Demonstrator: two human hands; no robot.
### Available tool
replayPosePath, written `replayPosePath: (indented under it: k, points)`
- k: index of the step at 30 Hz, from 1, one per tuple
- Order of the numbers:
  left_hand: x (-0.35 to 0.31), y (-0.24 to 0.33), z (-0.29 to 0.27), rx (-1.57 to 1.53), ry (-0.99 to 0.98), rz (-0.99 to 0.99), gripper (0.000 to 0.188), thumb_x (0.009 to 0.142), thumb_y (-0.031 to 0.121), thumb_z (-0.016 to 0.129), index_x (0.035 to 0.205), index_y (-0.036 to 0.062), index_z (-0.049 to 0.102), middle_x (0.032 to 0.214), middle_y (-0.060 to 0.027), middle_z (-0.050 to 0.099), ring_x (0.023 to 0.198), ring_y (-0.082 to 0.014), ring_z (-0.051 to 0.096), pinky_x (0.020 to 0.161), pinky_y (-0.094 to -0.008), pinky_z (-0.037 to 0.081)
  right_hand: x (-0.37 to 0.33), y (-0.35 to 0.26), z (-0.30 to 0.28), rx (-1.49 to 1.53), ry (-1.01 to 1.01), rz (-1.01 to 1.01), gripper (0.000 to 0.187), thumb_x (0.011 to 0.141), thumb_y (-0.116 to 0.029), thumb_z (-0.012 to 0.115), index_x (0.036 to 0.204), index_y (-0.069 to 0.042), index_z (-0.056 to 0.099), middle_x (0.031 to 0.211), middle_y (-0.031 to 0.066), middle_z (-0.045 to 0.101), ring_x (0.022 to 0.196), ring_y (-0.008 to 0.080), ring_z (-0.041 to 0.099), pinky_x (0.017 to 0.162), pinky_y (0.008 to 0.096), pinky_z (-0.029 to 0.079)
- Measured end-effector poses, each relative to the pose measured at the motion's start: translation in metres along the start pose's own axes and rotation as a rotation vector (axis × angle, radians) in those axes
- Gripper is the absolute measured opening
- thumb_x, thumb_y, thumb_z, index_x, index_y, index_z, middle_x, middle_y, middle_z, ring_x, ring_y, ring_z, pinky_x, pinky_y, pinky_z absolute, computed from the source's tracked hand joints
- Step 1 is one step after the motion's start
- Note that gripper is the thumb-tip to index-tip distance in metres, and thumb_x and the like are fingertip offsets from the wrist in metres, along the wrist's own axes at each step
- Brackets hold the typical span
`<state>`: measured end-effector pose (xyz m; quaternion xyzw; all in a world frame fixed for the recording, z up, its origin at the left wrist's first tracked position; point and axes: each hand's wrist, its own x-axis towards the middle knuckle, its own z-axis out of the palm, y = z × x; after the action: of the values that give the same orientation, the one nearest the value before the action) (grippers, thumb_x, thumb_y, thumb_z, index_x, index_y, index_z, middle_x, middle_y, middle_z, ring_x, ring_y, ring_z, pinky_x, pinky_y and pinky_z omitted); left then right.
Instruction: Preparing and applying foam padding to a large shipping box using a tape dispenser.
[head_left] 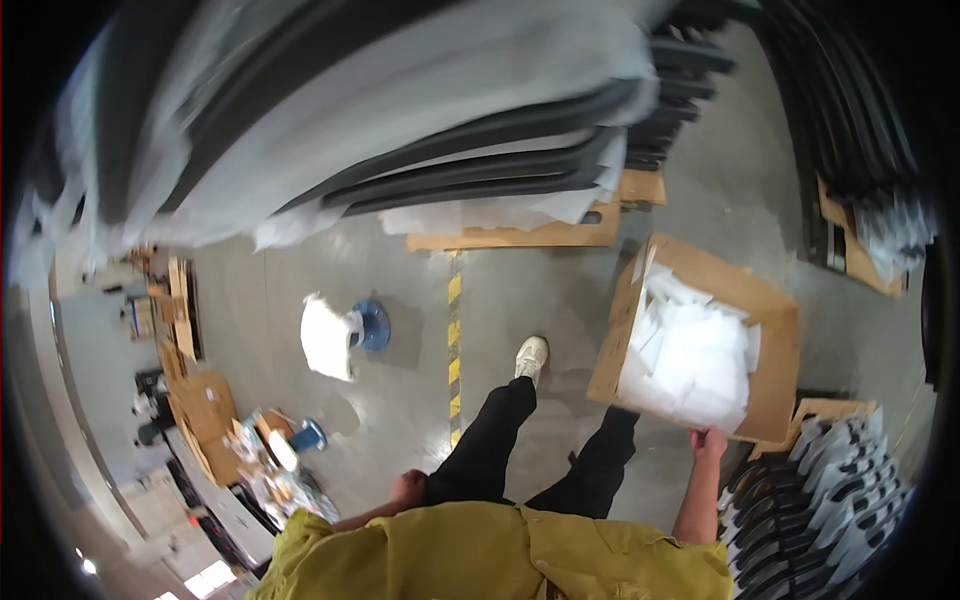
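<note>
The right hand [709, 443] grasps a carton [778, 375], already loaded with white sheets [690, 350]; the left hand [408, 488] is unclear.

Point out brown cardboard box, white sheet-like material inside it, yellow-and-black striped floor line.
Brown cardboard box [780, 350]: head view, bare inner wall, right side.
White sheet-like material [690, 355]: head view, middle of the pile.
Yellow-and-black striped floor line [454, 345]: head view, mid-length.
</note>
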<state>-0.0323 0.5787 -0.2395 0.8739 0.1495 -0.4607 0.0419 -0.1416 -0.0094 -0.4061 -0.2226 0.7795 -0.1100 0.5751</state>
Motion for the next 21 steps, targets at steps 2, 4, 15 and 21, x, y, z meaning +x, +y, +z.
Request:
replayPosePath:
  k: [2, 4, 15, 21]
  points:
    - [-0.007, 0.003, -0.008, -0.078, 0.017, 0.053, 0.024, 0.077, 0.025, 0.047, 0.089, 0.0116, 0.063, 0.087, -0.0158, 0.062, 0.084, -0.0326, 0.059, 0.076, -0.0422, 0.047, -0.038, 0.015, -0.009, -0.116, 0.001, 0.014, 0.005, 0.067, 0.003, 0.046, 0.070, 0.008, 0.046, 0.063, 0.0174, 0.053, 0.044, 0.0314, 0.055, 0.034, 0.0345, 0.049]
    - [-0.013, -0.005, 0.002, -0.154, 0.038, 0.060, 0.023, 0.077, 0.024, 0.047, 0.088, 0.0120, 0.063, 0.087, -0.0151, 0.062, 0.083, -0.0322, 0.059, 0.075, -0.0419, 0.047, -0.068, 0.030, -0.005, -0.267, -0.018, 0.003, 0.006, 0.068, 0.002, 0.046, 0.071, 0.008, 0.047, 0.063, 0.0169, 0.053, 0.044, 0.0310, 0.055, 0.033, 0.0343, 0.048]
    - [-0.044, -0.092, 0.058, -0.499, 0.051, -0.228, 0.020, 0.077, 0.021, 0.050, 0.089, 0.0098, 0.061, 0.087, -0.0138, 0.062, 0.084, -0.0307, 0.058, 0.073, -0.0398, 0.047, -0.180, 0.129, 0.080, -0.789, -0.466, -0.228, 0.012, 0.071, -0.005, 0.051, 0.081, 0.002, 0.054, 0.069, 0.0109, 0.057, 0.053, 0.0199, 0.056, 0.042, 0.0315, 0.049]
    - [0.020, -0.131, 0.011, -0.789, 0.242, -0.243, 0.059, 0.076, 0.038, 0.061, 0.114, -0.0036, 0.044, 0.107, -0.0206, 0.054, 0.099, -0.0290, 0.053, 0.083, -0.0360, 0.042, -0.288, 0.199, 0.130, -0.993, -0.686, -0.439, 0.017, 0.070, -0.008, 0.055, 0.084, 0.002, 0.055, 0.070, 0.0090, 0.058, 0.053, 0.0171, 0.056, 0.044, 0.0285, 0.050]
